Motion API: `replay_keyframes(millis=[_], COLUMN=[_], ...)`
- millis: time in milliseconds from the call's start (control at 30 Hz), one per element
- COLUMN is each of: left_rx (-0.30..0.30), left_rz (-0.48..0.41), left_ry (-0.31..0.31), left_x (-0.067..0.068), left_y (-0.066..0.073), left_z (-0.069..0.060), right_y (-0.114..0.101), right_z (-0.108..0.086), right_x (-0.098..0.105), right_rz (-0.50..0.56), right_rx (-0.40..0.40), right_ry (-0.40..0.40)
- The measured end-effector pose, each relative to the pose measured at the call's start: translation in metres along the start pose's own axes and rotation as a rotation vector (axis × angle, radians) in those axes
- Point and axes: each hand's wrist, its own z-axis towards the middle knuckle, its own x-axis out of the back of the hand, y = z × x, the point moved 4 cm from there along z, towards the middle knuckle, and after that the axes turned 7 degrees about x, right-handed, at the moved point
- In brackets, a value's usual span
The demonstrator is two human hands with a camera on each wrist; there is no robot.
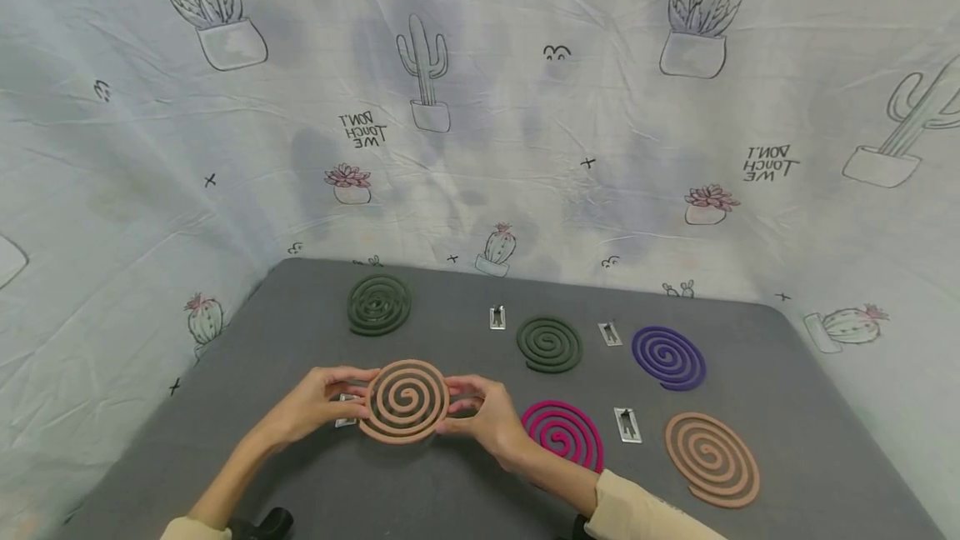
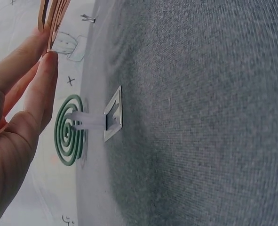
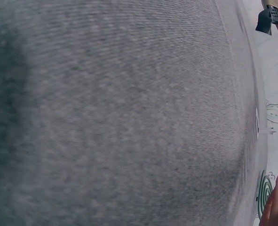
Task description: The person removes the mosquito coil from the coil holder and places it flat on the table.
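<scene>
Both hands hold an orange mosquito coil [image 1: 407, 396] by its edges, raised above the grey table and facing the head camera. The left hand [image 1: 318, 402] pinches its left edge between thumb and fingers. At the opposite edge, the right hand [image 1: 487, 419] grips it in the same way. Behind the left fingers lies a metal coil stand [image 1: 346, 411], partly hidden; the left wrist view shows this stand [image 2: 114, 115] flat on the cloth. A pink coil [image 1: 562, 437] lies beside the right wrist, partly covered by the forearm. Only part of the right hand [image 3: 277, 205] enters the right wrist view.
On the grey table [image 1: 420, 498] lie a dark green double-looking coil [image 1: 378, 305], another green coil [image 1: 549, 344], a purple coil [image 1: 668, 357] and a second orange coil [image 1: 712, 458]. Metal stands [image 1: 627, 425] lie among them. A printed cloth [image 1: 510, 190] hangs behind.
</scene>
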Motion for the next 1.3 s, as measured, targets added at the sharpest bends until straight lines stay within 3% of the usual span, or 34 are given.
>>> replay_keyframes(millis=[233,433,467,667,900,1000,1233,1300], left_rx=[-0.017,-0.084,-0.124,-0.211,-0.073,-0.043,-0.14,-0.142], left_rz=[-0.004,0.008,0.023,0.125,0.17,0.155,0.219,0.221], left_ry=[-0.03,-0.078,-0.09,-0.103,-0.068,-0.068,-0.071,-0.071], left_x=[-0.006,-0.008,-0.007,-0.006,-0.01,-0.012,-0.008,-0.008], left_y=[0.0,-0.007,-0.011,-0.021,-0.006,-0.007,-0.028,-0.029], left_z=[0.003,0.01,0.012,0.017,0.013,0.012,0.017,0.016], right_y=[-0.037,-0.072,-0.076,-0.085,-0.081,-0.082,-0.082,-0.081], right_z=[-0.02,-0.031,-0.032,-0.033,-0.032,-0.032,-0.031,-0.031], right_x=[-0.005,-0.011,-0.012,-0.012,-0.011,-0.012,-0.016,-0.017], right_rz=[-0.078,-0.086,-0.079,-0.111,-0.124,-0.134,-0.189,-0.203], right_rx=[0.081,0.01,-0.007,-0.037,-0.046,-0.048,-0.042,-0.046], right_ry=[-0.014,0.023,0.033,0.056,0.038,0.038,0.035,0.033])
